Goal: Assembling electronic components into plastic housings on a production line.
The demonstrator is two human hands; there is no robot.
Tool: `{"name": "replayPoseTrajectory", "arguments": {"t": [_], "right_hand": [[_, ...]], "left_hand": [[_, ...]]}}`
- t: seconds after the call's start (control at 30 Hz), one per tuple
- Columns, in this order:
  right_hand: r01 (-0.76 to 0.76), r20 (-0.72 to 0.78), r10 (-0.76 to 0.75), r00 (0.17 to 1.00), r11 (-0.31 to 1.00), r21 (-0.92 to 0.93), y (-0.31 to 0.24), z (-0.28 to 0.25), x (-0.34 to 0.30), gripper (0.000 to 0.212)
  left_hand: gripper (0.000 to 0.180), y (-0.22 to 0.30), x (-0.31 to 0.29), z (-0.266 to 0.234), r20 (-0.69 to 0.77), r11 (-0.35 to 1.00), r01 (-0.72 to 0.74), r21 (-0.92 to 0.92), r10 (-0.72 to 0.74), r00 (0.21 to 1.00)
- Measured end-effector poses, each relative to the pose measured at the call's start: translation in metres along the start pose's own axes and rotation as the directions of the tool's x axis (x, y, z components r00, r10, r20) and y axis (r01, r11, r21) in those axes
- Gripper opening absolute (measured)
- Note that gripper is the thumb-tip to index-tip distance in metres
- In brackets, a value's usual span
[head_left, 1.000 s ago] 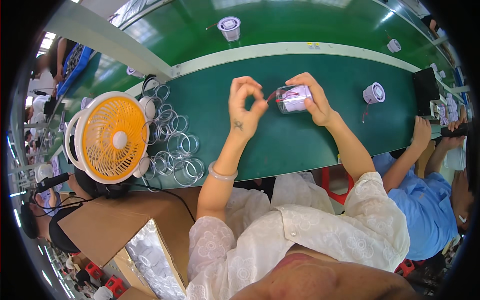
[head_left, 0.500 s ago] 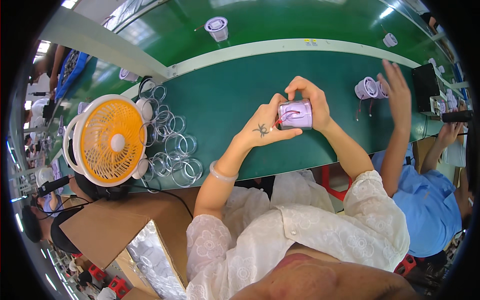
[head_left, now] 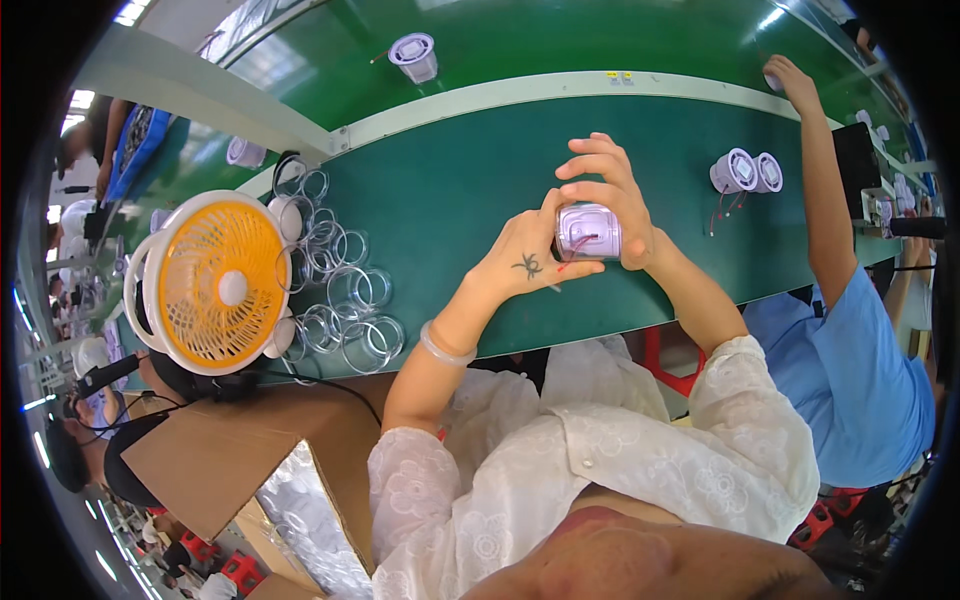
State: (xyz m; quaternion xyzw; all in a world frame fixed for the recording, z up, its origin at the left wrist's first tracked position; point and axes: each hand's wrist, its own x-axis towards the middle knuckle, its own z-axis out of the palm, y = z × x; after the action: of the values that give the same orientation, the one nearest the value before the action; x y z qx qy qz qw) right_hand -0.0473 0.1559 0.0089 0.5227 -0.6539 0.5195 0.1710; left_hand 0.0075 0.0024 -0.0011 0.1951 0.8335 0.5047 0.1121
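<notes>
A lilac plastic housing (head_left: pixel 590 240) with thin red wires on its face is between my hands, above the green table. A clear, shiny edge shows around it. My left hand (head_left: pixel 522 257) grips its left side, thumb stretched along the lower edge. My right hand (head_left: pixel 628 210) wraps the right side and top; its upper fingers are raised and partly spread. My fingers hide the housing's far sides. Several clear rings (head_left: pixel 360 290) lie loosely on the table to the left of my left hand.
An orange and white fan (head_left: pixel 232 288) stands at the left, above an open cardboard box (head_left: pixel 215 455). Two lilac housings with red wires (head_left: pixel 735 172) stand at the right. A co-worker's arm (head_left: pixel 826 190) reaches across there. Another lilac housing (head_left: pixel 414 60) is beyond the white rail (head_left: pixel 520 100).
My right hand's fingers have lifted and spread over the housing. Its red wires hang lower. The co-worker's hand has moved away from the two housings to one beyond the rail.
</notes>
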Motion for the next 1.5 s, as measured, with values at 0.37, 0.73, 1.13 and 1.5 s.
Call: {"name": "replayPoseTrajectory", "arguments": {"t": [0.37, 0.73, 1.13, 1.5], "right_hand": [[-0.515, -0.209, 0.634, 0.744, 0.744, 0.425, -0.009, 0.017, -0.003, 0.052], [-0.446, -0.160, 0.561, 0.812, 0.773, 0.451, -0.004, 0.009, -0.007, 0.040], [0.022, -0.036, -0.025, 0.999, 0.996, -0.084, -0.009, 0.010, 0.000, 0.080], [-0.077, -0.028, 0.079, 0.997, 0.996, 0.055, -0.002, -0.009, 0.004, 0.058]], "left_hand": [[0.064, 0.000, 0.000, -0.002, -0.198, 0.978, -0.137, -0.157, 0.104, 0.975], [0.070, 0.003, 0.000, 0.000, -0.045, 0.997, -0.070, -0.041, 0.068, 0.997], [0.065, -0.008, 0.002, -0.004, 0.074, 0.960, -0.104, -0.260, 0.128, 0.989], [0.067, -0.003, 0.005, -0.003, -0.330, 0.964, -0.188, -0.189, 0.118, 0.937]]}}
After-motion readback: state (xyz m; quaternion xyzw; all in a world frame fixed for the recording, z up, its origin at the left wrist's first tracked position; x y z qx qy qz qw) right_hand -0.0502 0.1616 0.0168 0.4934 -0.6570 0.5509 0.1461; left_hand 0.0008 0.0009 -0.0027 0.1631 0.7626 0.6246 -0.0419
